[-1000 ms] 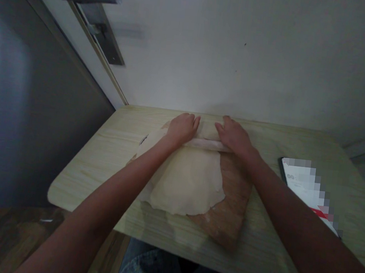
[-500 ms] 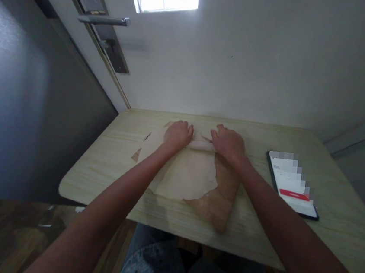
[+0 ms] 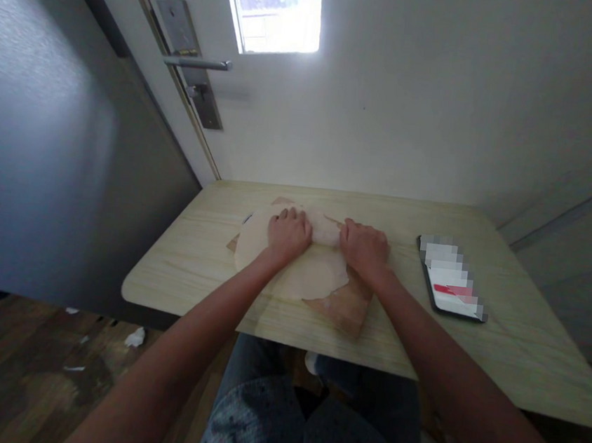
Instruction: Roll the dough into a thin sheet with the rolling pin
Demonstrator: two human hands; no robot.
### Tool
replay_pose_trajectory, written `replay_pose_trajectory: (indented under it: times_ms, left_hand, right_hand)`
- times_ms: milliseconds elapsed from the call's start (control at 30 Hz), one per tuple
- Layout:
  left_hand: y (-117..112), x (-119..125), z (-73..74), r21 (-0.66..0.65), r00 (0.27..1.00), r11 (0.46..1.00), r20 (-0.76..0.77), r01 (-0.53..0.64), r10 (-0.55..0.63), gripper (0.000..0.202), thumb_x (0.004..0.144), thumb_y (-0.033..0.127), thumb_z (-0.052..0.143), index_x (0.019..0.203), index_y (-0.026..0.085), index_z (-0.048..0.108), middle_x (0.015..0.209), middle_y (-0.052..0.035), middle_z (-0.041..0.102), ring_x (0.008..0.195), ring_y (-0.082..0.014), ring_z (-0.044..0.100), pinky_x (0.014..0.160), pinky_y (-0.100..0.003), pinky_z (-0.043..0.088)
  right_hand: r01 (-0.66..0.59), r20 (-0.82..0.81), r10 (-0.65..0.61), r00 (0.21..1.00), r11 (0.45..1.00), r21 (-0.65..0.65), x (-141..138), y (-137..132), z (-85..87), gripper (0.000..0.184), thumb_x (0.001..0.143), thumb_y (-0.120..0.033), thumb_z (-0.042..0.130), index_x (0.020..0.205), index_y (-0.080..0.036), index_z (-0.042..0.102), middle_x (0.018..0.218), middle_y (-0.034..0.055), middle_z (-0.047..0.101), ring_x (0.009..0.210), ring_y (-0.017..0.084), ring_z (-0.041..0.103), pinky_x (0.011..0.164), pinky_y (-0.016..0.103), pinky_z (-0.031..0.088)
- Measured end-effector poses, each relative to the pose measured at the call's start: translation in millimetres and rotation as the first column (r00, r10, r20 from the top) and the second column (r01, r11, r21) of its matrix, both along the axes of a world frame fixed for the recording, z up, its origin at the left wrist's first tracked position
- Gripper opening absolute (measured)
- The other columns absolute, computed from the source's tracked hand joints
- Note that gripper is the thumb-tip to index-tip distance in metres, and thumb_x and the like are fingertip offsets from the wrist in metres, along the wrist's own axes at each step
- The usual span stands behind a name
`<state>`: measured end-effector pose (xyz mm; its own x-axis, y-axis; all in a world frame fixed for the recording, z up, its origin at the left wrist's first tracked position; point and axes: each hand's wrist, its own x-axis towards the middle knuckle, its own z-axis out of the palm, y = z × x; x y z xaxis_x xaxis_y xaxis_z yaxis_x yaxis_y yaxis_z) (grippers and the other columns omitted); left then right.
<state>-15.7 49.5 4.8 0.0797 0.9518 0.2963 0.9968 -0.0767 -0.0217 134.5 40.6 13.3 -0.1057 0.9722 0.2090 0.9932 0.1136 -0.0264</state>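
A thin, pale, dough-like sheet (image 3: 311,279) with an uneven rounded edge lies over a brown square sheet or board (image 3: 347,308), whose corners stick out around it. Across its upper part lies a short pale cylinder that looks like a rolling pin (image 3: 325,233). My left hand (image 3: 290,233) is closed over its left end, fingers curled forward. At the other end my right hand (image 3: 364,246) grips in the same way. Both palms hide the ends of the cylinder.
The light wooden table (image 3: 181,252) stands against a pale door with a metal handle (image 3: 199,63) and a small bright window (image 3: 280,15). A phone (image 3: 451,280) with a lit screen lies right of my hands. White scraps (image 3: 134,336) lie on the floor.
The camera view has tilted slightly up and shifted. My hands have pulled the pin a little toward me over the pale sheet, and both keep their hold.
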Motion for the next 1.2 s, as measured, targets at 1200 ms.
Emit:
replay_pose_trajectory:
  times_ms: [1200]
  left_hand:
    - [53, 3, 9.1, -0.147, 0.996, 0.989, 0.091, 0.003, 0.011, 0.034, 0.084, 0.027, 0.029, 0.108, 0.016, 0.050, 0.107, -0.0107, 0.055, 0.099, -0.0237, 0.049, 0.082, -0.036, 0.039]
  right_hand:
    - [0.115, -0.055, -0.125, 0.991, 0.982, -0.152, -3, 67, 0.0, 0.043, 0.083, -0.031, 0.028, 0.089, -0.009, 0.065, 0.087, 0.0184, 0.064, 0.081, 0.026, 0.060, 0.068, 0.035, 0.042]
